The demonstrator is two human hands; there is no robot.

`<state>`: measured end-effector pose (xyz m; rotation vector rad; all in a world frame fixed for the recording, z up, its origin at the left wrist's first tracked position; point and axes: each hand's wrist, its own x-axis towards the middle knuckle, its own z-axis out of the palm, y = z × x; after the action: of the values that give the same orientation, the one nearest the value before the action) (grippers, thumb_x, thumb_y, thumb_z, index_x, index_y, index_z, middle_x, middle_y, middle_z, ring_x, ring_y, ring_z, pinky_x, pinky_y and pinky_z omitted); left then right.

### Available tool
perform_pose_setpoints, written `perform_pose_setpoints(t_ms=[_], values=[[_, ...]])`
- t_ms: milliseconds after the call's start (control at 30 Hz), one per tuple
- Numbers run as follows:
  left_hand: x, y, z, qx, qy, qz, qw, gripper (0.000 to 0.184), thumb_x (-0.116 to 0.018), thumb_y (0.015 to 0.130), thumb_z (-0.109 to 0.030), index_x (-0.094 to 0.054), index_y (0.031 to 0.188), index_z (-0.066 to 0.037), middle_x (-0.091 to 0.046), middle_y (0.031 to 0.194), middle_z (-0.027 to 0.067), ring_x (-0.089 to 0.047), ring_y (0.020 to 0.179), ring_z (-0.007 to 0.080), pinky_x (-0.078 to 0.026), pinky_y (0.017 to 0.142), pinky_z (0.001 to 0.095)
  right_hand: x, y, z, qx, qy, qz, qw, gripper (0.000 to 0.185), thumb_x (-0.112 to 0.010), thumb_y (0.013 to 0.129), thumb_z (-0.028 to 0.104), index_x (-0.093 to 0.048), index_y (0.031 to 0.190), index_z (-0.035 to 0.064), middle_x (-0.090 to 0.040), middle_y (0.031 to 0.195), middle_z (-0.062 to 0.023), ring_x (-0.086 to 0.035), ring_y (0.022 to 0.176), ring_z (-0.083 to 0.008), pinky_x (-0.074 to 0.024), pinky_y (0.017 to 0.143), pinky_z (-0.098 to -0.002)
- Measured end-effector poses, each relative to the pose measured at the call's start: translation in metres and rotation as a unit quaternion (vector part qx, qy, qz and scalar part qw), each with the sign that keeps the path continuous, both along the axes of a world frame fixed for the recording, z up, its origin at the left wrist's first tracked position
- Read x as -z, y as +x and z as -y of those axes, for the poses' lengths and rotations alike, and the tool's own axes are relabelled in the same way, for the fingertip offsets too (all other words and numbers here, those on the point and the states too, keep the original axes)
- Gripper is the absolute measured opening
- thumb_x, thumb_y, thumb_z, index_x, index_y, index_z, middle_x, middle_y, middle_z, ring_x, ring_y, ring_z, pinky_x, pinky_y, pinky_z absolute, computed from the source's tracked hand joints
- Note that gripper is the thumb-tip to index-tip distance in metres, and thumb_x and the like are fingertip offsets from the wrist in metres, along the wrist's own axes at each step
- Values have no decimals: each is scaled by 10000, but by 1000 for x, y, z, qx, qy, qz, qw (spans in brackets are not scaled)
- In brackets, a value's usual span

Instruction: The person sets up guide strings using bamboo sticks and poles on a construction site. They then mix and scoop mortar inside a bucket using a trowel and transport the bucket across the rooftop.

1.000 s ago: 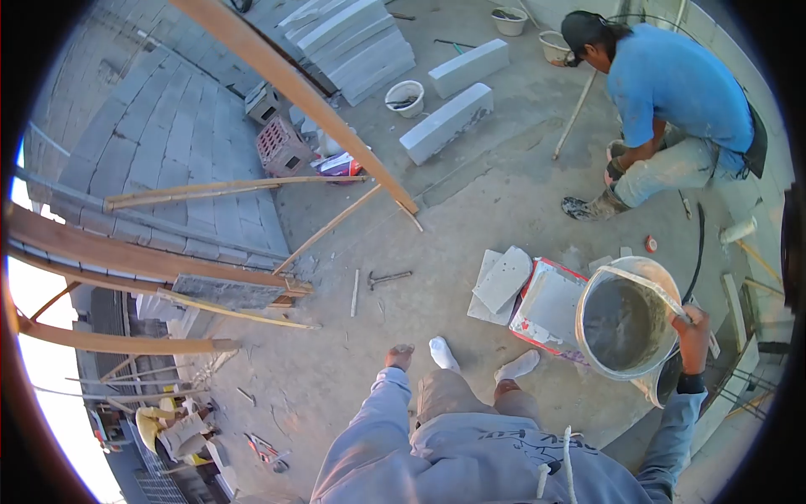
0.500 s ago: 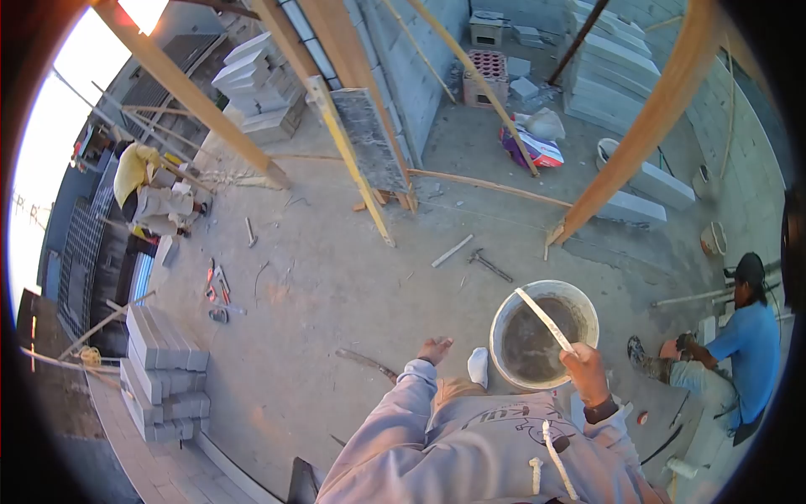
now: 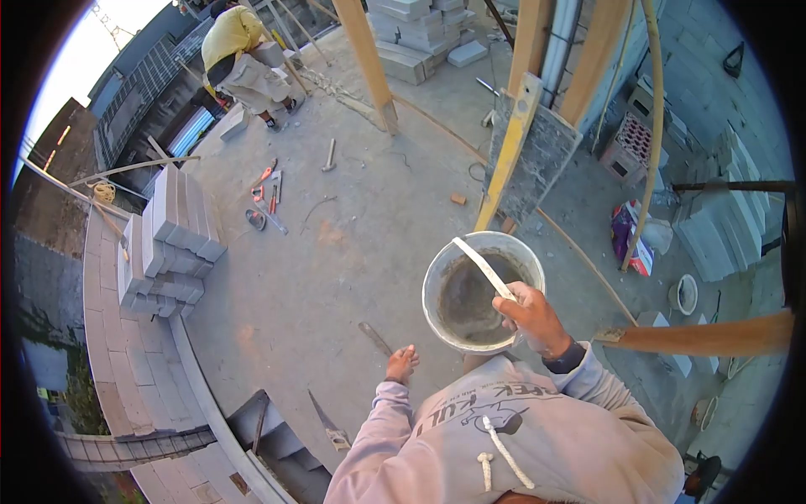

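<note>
In the head view, my right hand (image 3: 537, 321) is wrapped round the pale handle (image 3: 483, 267) of a white bucket (image 3: 430, 307). The bucket hangs in front of my body, its inside coated grey, with murky grey material at the bottom. My left hand (image 3: 403, 364) is low in front of me, fingers curled in, with nothing visible in it. Just beyond that hand a long dark flat tool (image 3: 374, 338) lies on the floor; its exact kind is unclear. A handsaw (image 3: 329, 422) lies to the left of my left forearm.
Light blocks (image 3: 180, 223) are stacked at left, near a stairwell opening (image 3: 281, 441). A hammer (image 3: 330, 155) and red-handled tools (image 3: 267, 193) lie on the floor. Wooden posts (image 3: 365, 63) and a yellow level (image 3: 510, 151) stand ahead. A person in yellow (image 3: 233, 42) bends at upper left.
My view and body have turned left, and the floor tools now appear nearer. The bucket has come along in my right hand. The seated person in blue has left the view.
</note>
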<state>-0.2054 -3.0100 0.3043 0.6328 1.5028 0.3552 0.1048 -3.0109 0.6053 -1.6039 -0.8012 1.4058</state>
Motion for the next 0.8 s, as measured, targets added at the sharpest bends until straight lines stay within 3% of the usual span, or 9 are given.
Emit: perform_pose_setpoints(t_ms=[100, 167, 233, 300, 500, 567, 633, 700, 800], values=[[-21, -28, -55, 18, -66, -32, 997, 498, -540, 891, -407, -486, 1237, -53, -611, 1101, 108, -590, 996, 221, -459, 770, 353, 7, 5, -102, -5, 8, -44, 999, 318, -600, 831, 268, -571, 939, -29, -469, 670, 12, -439, 574, -70, -405, 564, -233], [-37, -55, -87, -13, -2, -62, 998, 477, -531, 897, -393, -482, 1238, -63, -613, 1104, 104, -590, 1002, 217, -457, 794, 372, 8, 2, -160, -33, 2, -77, 997, 304, -600, 830, 259, -579, 942, -22, -434, 646, 34, -395, 550, -59, -397, 574, -238], [-39, -81, -119, -126, 40, -85, 988, 455, -517, 904, -379, -477, 1234, -68, -617, 1099, 107, -604, 976, 215, -460, 771, 378, 7, -5, -213, -66, 3, -100, 993, 301, -601, 830, 261, -581, 938, -19, -431, 649, 38, -397, 557, -55, -397, 576, -233], [-33, -97, -146, -248, 58, -117, 960, 397, -528, 901, -332, -507, 1182, -53, -638, 1006, 105, -634, 817, 195, -464, 623, 337, 3, -12, -267, -79, 20, -105, 991, 305, -598, 837, 270, -582, 939, -17, -429, 651, 43, -401, 563, -52, -394, 577, -223], [12, -111, -226, -96, -147, -152, 973, 403, -499, 922, -354, -497, 1201, -63, -634, 1071, 111, -641, 903, 237, -490, 634, 382, -4, -45, -431, -164, 66, -84, 981, 376, -585, 837, 313, -590, 925, -53, -486, 658, 1, -457, 576, -76, -406, 547, -240], [24, -111, -285, 142, -101, -184, 967, 407, -494, 922, -364, -506, 1193, -60, -633, 1085, 110, -639, 924, 232, -497, 644, 395, -16, -65, -481, -186, 94, -40, 977, 410, -586, 808, 322, -590, 848, -85, -555, 634, -85, -543, 592, -150, -425, 556, -310], [31, -104, -347, 182, -73, -173, 965, 414, -498, 917, -371, -518, 1180, -53, -639, 1067, 103, -640, 915, 219, -491, 636, 380, -20, -77, -540, -222, 143, 41, 964, 411, -587, 796, 321, -587, 831, -89, -574, 645, -137, -574, 608, -200, -436, 580, -348], [28, -102, -434, 40, -73, -128, 988, 422, -513, 907, -376, -533, 1163, -40, -653, 1017, 88, -646, 874, 200, -474, 610, 336, -25, -84, -584, -224, 173, 81, 956, 407, -586, 788, 316, -582, 815, -91, -586, 658, -181, -597, 625, -242, -443, 601, -378], [-6, -106, -572, -40, 27, -93, 994, 405, -544, 897, -356, -529, 1162, -50, -647, 950, 71, -632, 788, 156, -438, 573, 283, -38, -97, -665, -214, 214, 74, 950, 395, -584, 793, 301, -578, 835, -91, -593, 692, -199, -600, 664, -245, -447, 634, -384]])
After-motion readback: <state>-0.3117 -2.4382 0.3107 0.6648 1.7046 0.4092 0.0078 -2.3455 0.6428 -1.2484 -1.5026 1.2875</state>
